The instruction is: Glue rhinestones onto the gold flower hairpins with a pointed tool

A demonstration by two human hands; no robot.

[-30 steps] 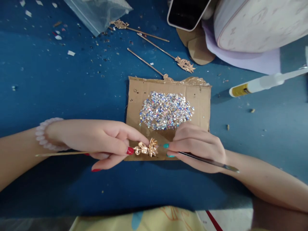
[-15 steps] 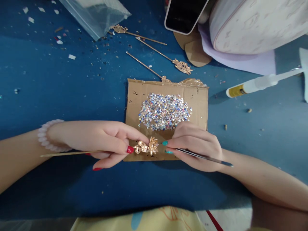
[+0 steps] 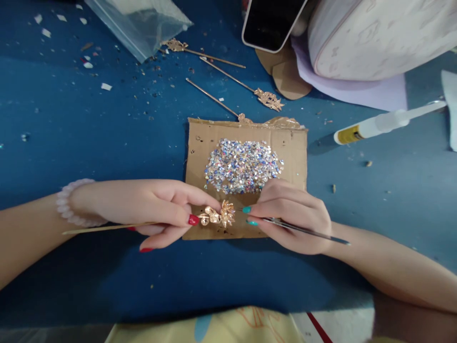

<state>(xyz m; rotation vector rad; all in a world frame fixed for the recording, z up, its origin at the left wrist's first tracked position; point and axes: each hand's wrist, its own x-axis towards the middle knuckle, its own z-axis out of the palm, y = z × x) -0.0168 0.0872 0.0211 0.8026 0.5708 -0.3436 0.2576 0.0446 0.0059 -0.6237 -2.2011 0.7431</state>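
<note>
My left hand [image 3: 160,207] pinches a gold hairpin [image 3: 227,214] near its ornamental end; its thin stick runs back under my wrist. A flower-shaped head on the hairpin faces right, over the near edge of a cardboard piece [image 3: 298,157]. In my right hand [image 3: 296,216] is a pair of slim metal tweezers [image 3: 310,232], closed in by thumb and fingers. The tweezers' tips point left, close to the flower; whether they touch it or grip anything is too small to tell. A heap of small glittering chips [image 3: 243,164] lies on the cardboard just beyond both hands.
Several more gold hairpins [image 3: 269,99] lie beyond the cardboard. A clear plastic bag [image 3: 143,28] sits at the far left, a phone [image 3: 273,21] and a pale round pouch [image 3: 378,43] at the far right. A yellow-labelled glue bottle [image 3: 371,126] lies on the blue table [image 3: 107,133].
My right hand and the tweezers have shifted slightly to the right, so the tips sit a little farther from the flower. My left hand and the hairpin hold almost still.
</note>
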